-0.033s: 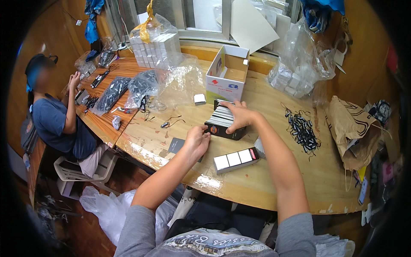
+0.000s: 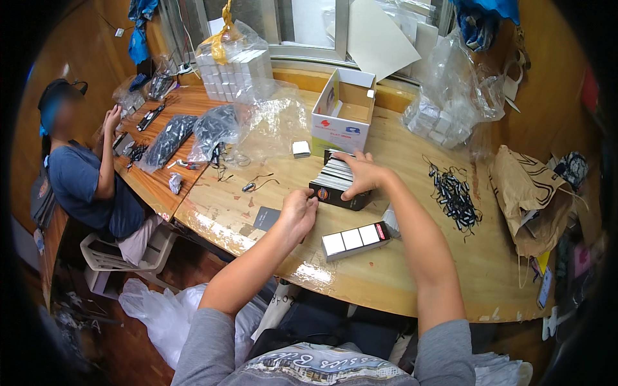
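My right hand spans a black box packed with white-edged cards. Its thumb presses the near side and its fingers reach over the far side. Beside the box's left end is my left hand, fingers curled together; whatever they may hold is hidden. A flat dark card lies on the table to the left of that hand. Closer to me sits a long box with three white squares on top, with a grey piece by its right end.
An open printed carton stands behind the black box, near a small white stack. Tangled black cables and a paper bag are at right. Plastic bags lie at left, where a co-worker sits.
The carton and the black box sit very slightly farther right, and my left hand has shifted a little with them. Otherwise the scene looks the same.
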### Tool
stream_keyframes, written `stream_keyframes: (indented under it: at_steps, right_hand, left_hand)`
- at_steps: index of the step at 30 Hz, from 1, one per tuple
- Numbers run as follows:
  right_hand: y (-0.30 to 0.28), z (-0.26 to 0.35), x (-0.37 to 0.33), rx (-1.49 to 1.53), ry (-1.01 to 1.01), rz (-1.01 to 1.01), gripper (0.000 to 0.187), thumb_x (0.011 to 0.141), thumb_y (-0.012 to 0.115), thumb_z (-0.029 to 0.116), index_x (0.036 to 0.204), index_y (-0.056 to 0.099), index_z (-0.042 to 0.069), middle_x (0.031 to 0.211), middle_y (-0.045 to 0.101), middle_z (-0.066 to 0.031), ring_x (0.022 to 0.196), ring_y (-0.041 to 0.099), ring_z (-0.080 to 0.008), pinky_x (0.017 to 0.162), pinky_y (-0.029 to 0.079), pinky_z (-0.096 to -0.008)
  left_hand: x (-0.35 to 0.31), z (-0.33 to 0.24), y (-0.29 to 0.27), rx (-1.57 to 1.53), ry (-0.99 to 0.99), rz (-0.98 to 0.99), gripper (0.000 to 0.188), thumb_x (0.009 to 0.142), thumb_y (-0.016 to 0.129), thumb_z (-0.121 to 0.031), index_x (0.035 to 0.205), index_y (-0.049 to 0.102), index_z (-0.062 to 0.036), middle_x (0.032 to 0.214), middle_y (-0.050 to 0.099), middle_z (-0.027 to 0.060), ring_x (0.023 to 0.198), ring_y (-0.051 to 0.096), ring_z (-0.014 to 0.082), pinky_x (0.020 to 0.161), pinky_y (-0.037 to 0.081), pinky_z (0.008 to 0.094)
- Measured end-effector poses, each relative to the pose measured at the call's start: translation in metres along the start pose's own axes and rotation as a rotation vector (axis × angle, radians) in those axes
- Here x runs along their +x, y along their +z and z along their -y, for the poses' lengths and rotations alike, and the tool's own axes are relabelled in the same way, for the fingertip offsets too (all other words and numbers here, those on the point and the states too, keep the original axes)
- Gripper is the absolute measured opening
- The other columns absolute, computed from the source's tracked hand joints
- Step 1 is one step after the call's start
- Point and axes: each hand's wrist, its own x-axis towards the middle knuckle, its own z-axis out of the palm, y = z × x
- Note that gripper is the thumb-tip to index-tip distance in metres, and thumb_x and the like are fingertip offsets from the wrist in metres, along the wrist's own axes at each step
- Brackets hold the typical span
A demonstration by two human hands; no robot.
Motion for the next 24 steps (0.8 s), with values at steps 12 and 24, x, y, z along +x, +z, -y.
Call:
stream_keyframes:
  at_steps: [12,24]
  right_hand:
    - [-0.005,-0.022,-0.007,0.058,0.107,-0.076,0.107,0.039,0.074,0.037,0.13,0.02,0.019,0.119,0.03,-0.0257,0.108,0.029,-0.0426,0.094,0.027,-0.0401]
    - [-0.025,-0.032,-0.011,0.193,0.249,-0.008,0.101,0.045,0.072,0.037,0.13,0.02,0.018,0.121,0.031,-0.0242,0.115,0.028,-0.0371,0.096,0.026,-0.0389]
  left_hand:
    - [-0.017,-0.015,0.054,-0.235,-0.272,-0.11,0.036,0.077,0.041,-0.003,0.107,0.022,0.005,0.101,0.031,0.0158,0.099,0.036,0.0345,0.096,0.025,0.0437]
    - [0.019,0.015,0.077,0.079,0.052,0.122,0.041,0.08,0.051,-0.009,0.117,0.035,-0.0179,0.096,0.05,0.003,0.086,0.046,0.0134,0.081,0.035,0.0299]
